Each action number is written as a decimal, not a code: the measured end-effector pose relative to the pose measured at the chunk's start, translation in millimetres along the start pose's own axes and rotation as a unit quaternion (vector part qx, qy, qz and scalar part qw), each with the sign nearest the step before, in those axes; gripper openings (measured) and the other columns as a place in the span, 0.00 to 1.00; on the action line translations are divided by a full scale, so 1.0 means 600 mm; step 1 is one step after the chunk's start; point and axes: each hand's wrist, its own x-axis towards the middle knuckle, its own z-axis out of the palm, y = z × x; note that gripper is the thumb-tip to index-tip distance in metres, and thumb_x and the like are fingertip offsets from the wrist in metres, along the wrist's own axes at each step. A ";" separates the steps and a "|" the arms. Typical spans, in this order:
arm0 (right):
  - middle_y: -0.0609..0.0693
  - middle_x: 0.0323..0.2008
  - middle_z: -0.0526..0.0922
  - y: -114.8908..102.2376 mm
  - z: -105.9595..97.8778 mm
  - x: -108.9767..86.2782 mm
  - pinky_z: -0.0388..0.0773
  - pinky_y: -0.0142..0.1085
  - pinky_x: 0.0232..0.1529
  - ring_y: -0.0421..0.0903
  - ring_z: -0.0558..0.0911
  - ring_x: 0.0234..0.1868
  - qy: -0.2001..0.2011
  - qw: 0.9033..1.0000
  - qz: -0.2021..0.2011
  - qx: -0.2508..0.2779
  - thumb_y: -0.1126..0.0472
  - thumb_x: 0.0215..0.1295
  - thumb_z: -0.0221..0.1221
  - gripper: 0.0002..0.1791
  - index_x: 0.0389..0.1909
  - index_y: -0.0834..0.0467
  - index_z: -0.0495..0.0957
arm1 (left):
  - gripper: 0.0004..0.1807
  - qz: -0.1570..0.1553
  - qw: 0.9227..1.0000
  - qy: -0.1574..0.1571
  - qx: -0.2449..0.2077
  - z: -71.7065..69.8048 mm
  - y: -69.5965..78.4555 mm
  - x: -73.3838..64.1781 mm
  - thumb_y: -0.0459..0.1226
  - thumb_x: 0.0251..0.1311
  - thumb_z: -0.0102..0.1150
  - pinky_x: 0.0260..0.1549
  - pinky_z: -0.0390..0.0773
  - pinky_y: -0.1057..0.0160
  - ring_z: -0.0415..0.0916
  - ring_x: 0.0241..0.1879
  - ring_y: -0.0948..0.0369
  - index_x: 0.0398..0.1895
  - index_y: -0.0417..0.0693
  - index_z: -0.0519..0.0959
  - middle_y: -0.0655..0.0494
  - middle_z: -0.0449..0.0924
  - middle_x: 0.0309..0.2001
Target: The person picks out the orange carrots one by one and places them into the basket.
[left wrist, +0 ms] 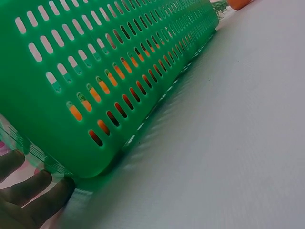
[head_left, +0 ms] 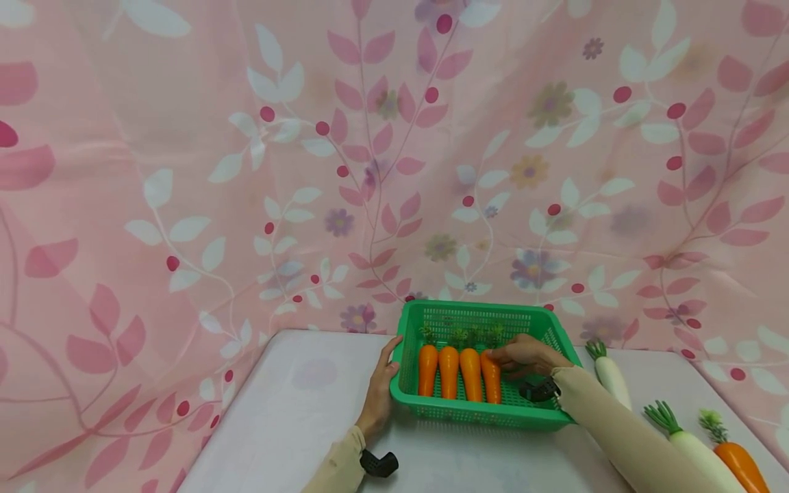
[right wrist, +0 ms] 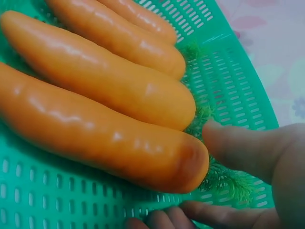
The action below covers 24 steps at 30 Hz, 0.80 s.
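Note:
In the head view, a green slotted plastic basket (head_left: pixel 481 413) stands on the table with several orange carrots in a row inside, leafy tops toward the back wall. My right hand (head_left: pixel 527 356) reaches into it beside the rightmost carrot (head_left: pixel 491 376). The right wrist view shows the thumb (right wrist: pixel 238 145) right at the top end of that carrot (right wrist: pixel 105 138), over its green leaves, while the other fingers lie low by the basket floor, apart from the carrot. My left hand (head_left: pixel 377 394) rests its loosely extended fingers (left wrist: pixel 33 186) against the basket's left side.
Right of the basket lie a white radish (head_left: pixel 611 380), another white radish (head_left: pixel 699 455) and a loose carrot (head_left: pixel 740 465), partly beyond my right forearm. The white table (head_left: pixel 277 404) ends at a pink floral cloth (head_left: pixel 370 171) hanging behind it.

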 end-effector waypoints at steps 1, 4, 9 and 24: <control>0.61 0.50 0.88 -0.002 -0.001 -0.002 0.88 0.52 0.50 0.61 0.87 0.53 0.006 1.000 0.004 -0.004 0.50 0.75 0.64 0.24 0.57 0.68 0.84 | 0.29 -0.002 1.000 0.000 -0.002 0.001 0.001 0.000 0.46 0.83 0.31 0.72 0.60 0.31 0.58 0.80 0.44 0.84 0.62 0.59 0.53 0.54 0.85; 0.48 0.29 0.78 -0.007 -0.002 -0.009 0.88 0.50 0.48 0.50 0.80 0.37 0.024 0.999 0.019 -0.012 0.49 0.75 0.65 0.18 0.41 0.63 0.84 | 0.29 -0.001 1.000 0.001 -0.004 0.003 0.003 0.002 0.46 0.83 0.31 0.73 0.59 0.31 0.57 0.81 0.45 0.84 0.62 0.59 0.54 0.54 0.85; 0.58 0.37 0.81 -0.015 -0.007 -0.025 0.88 0.52 0.50 0.53 0.82 0.40 0.035 0.999 0.017 -0.022 0.49 0.74 0.65 0.23 0.47 0.68 0.83 | 0.29 0.004 1.000 -0.001 -0.006 0.004 0.002 0.002 0.46 0.83 0.31 0.75 0.54 0.28 0.54 0.82 0.45 0.84 0.62 0.59 0.54 0.54 0.85; 0.74 0.66 0.77 -0.017 -0.042 -0.102 0.86 0.53 0.54 0.69 0.81 0.63 0.074 0.994 -0.075 -0.019 0.52 0.79 0.60 0.33 0.70 0.74 0.71 | 0.28 -0.016 1.000 -0.007 -0.010 -0.004 -0.001 -0.001 0.46 0.85 0.31 0.62 0.75 0.49 0.72 0.69 0.44 0.84 0.66 0.58 0.50 0.58 0.83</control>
